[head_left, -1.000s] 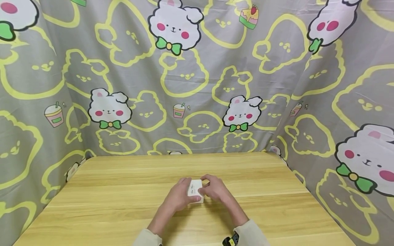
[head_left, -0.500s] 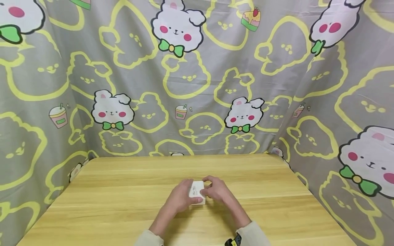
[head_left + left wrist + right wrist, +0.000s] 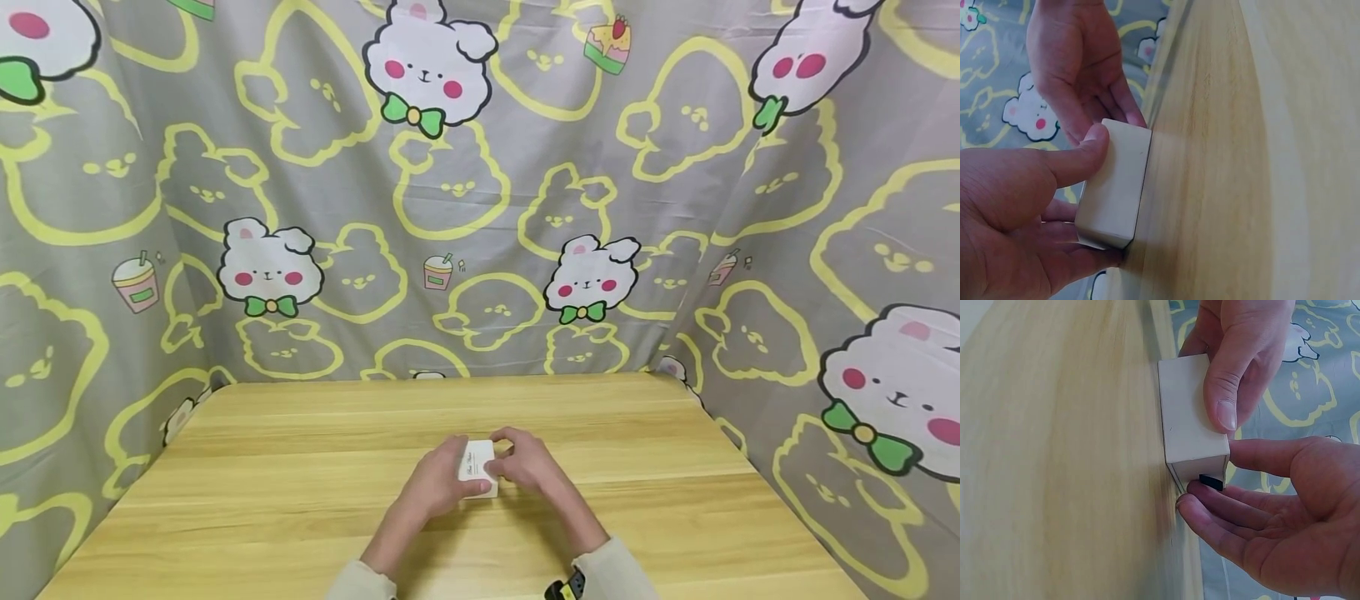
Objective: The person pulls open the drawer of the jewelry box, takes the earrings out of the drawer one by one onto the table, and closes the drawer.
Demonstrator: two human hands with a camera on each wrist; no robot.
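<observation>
A small white box (image 3: 481,454) with dark script lettering on its top face sits on the wooden table between both hands. My left hand (image 3: 435,482) grips it from the left, the thumb along its near side and the fingers around the far side. At the box's right end, my right hand (image 3: 527,463) holds on with curled fingers, the thumb at the top edge. In the right wrist view a short black tab (image 3: 1211,482) sticks out of that end, with fingertips of the right hand (image 3: 1285,519) against it. The box's underside is hidden.
The wooden table (image 3: 300,433) spreads around the hands. Behind it and on both sides hangs a grey curtain (image 3: 495,250) printed with rabbits and yellow outlines. A black and yellow band (image 3: 564,587) shows at the right sleeve cuff.
The view shifts slightly with the head. Both hands keep the same hold on the white box, with no clear movement of it on the table.
</observation>
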